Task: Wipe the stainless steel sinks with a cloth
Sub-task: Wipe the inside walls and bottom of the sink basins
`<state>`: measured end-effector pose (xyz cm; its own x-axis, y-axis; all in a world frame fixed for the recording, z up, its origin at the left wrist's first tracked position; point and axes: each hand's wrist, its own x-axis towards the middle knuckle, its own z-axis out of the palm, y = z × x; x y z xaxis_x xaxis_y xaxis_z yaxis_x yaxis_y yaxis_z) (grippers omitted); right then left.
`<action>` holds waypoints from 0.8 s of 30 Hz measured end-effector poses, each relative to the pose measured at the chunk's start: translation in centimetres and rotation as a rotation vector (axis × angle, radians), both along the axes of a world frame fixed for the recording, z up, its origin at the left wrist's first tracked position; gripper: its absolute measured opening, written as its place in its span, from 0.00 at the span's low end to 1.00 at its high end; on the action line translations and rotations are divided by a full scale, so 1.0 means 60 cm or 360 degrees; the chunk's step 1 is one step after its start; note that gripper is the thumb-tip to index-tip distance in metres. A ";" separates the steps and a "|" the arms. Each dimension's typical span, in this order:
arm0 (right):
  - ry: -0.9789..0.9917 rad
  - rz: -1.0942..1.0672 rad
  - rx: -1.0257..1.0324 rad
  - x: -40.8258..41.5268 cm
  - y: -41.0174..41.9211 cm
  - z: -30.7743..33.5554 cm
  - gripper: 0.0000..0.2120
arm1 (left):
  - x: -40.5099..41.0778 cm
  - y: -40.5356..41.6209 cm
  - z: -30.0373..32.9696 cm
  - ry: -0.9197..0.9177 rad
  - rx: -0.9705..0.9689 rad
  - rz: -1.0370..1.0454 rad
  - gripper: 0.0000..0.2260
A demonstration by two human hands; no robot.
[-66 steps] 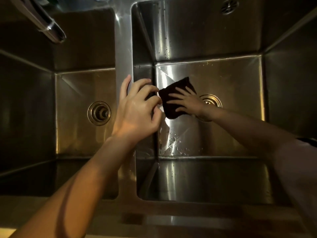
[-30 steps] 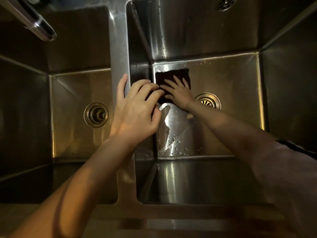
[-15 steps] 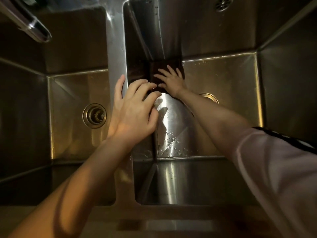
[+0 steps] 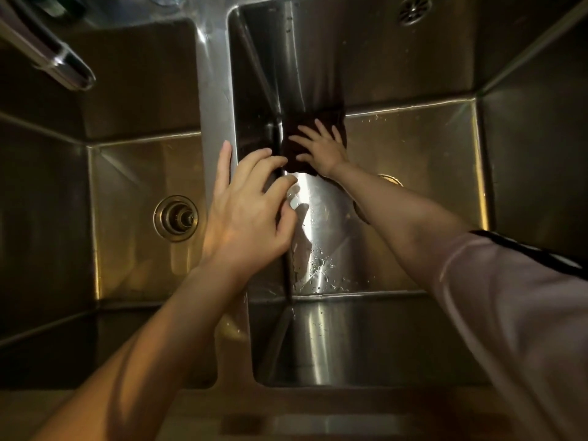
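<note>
Two deep stainless steel sinks lie side by side below me, the left sink (image 4: 127,218) and the right sink (image 4: 429,202). A dark cloth (image 4: 297,130) lies flat in the far left corner of the right sink's floor, its top edge against the back wall. My right hand (image 4: 321,148) presses on the cloth with fingers spread. My left hand (image 4: 245,211) rests on the steel divider (image 4: 214,106) between the sinks, its fingers curled over the edge into the right sink and holding nothing. My right forearm hides most of the right sink's drain (image 4: 393,179).
The left sink's round drain (image 4: 176,218) sits mid-floor. A chrome faucet spout (image 4: 60,62) hangs over the left sink at top left. An overflow grille (image 4: 413,9) is on the right sink's back wall. Water droplets (image 4: 318,268) speckle the right sink's floor.
My right hand has slid the cloth away from the drain, along the floor to the far left corner of the right sink. The left hand has stayed on the divider.
</note>
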<state>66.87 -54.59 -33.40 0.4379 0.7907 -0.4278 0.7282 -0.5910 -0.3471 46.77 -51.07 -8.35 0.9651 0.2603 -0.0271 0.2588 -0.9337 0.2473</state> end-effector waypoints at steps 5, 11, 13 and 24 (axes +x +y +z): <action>-0.0086 -0.0133 0.0028 -0.066 -0.056 0.000 0.24 | 0.000 0.001 -0.003 -0.0034 -0.0047 0.0003 0.14; -0.0049 -0.0028 0.0008 -0.089 -0.086 -0.003 0.24 | -0.002 0.002 -0.005 -0.0063 -0.0038 -0.0025 0.13; 0.0004 0.0046 0.0033 -0.055 -0.047 -0.001 0.24 | -0.002 0.001 -0.005 -0.0091 -0.0031 -0.0045 0.13; -0.0097 -0.0308 0.0083 -0.092 -0.092 -0.011 0.23 | -0.009 -0.003 -0.011 -0.0278 -0.0080 -0.0087 0.09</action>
<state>61.35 -60.14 -34.04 0.6077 0.7097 -0.3563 0.6234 -0.7043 -0.3397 46.24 -51.23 -9.02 0.9689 0.2101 0.1305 0.1572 -0.9305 0.3308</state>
